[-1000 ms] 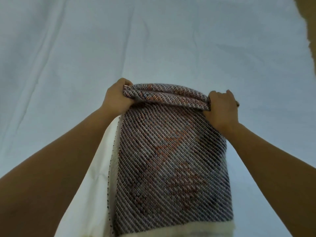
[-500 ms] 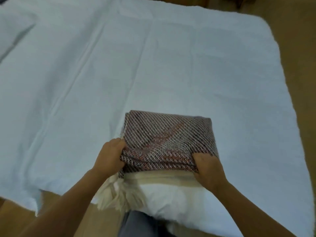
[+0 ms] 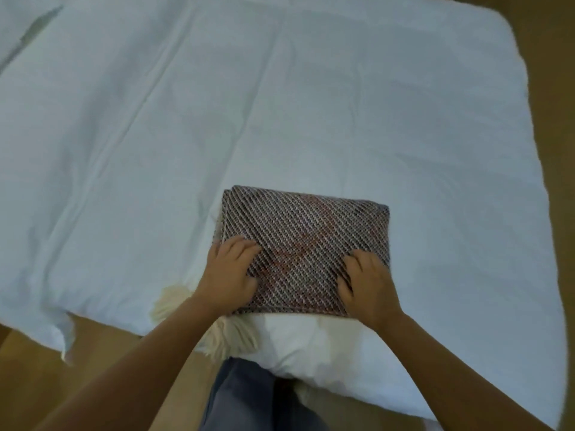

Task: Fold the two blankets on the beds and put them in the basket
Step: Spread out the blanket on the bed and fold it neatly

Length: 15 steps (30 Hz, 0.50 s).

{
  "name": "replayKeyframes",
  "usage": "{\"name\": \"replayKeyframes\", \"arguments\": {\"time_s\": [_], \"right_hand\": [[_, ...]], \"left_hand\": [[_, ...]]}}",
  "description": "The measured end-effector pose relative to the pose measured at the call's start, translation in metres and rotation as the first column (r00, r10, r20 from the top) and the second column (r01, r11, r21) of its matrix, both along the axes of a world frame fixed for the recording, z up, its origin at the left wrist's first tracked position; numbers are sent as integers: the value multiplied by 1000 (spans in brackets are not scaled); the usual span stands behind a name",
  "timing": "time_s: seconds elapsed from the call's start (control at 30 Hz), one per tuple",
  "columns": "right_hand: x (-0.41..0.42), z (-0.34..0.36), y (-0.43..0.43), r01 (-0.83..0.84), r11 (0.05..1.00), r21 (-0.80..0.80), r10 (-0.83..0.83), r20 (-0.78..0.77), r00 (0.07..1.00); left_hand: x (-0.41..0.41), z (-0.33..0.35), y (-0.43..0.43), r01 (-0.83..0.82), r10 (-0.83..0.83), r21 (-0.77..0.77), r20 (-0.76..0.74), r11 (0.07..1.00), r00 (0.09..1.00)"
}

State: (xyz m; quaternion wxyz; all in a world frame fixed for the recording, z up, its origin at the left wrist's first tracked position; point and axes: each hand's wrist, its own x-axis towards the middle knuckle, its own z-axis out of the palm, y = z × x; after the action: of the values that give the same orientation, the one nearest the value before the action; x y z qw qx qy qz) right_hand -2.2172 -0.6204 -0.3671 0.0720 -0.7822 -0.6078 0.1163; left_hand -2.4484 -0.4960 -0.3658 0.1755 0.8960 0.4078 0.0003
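A woven blanket (image 3: 306, 241) with dark and pale diagonal stripes and a reddish pattern lies folded into a compact rectangle near the front edge of the white bed (image 3: 280, 104). Cream tassels (image 3: 230, 337) of the blanket stick out at its near left corner. My left hand (image 3: 231, 272) rests flat on the blanket's near left part, fingers spread on top. My right hand (image 3: 367, 284) lies flat on its near right part. No basket and no second blanket are in view.
The bed's white cover is creased and hangs over the front edge. Tan floor (image 3: 553, 88) shows to the right of the bed and at the lower left. My grey trouser leg (image 3: 249, 396) stands against the bed's front edge.
The blanket's far end was brought over toward me and laid down as one more fold. Both hands let go of the edge and now press flat on top.
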Motion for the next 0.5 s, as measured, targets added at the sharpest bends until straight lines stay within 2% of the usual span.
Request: {"name": "replayKeyframes", "arguments": {"time_s": [0.1, 0.23, 0.33, 0.4, 0.5], "right_hand": [[4, -4, 24, 70, 998, -3, -70, 6, 998], [-10, -25, 61, -8, 1000, 3, 8, 4, 1000], [-15, -49, 83, -30, 998, -59, 33, 52, 998], [-5, -67, 88, 26, 996, -89, -18, 84, 996], [13, -92, 86, 241, 966, -95, -232, 96, 968]], "left_hand": [[38, -7, 7, -63, 62, 16, 12, 998, 998], [89, -36, 13, -114, 114, 34, -21, 993, 993], [100, -67, 24, -96, 100, 46, -91, 994, 991], [86, -87, 39, -90, 97, 60, -134, 994, 986], [65, -109, 61, -119, 126, 54, -157, 991, 980]]}}
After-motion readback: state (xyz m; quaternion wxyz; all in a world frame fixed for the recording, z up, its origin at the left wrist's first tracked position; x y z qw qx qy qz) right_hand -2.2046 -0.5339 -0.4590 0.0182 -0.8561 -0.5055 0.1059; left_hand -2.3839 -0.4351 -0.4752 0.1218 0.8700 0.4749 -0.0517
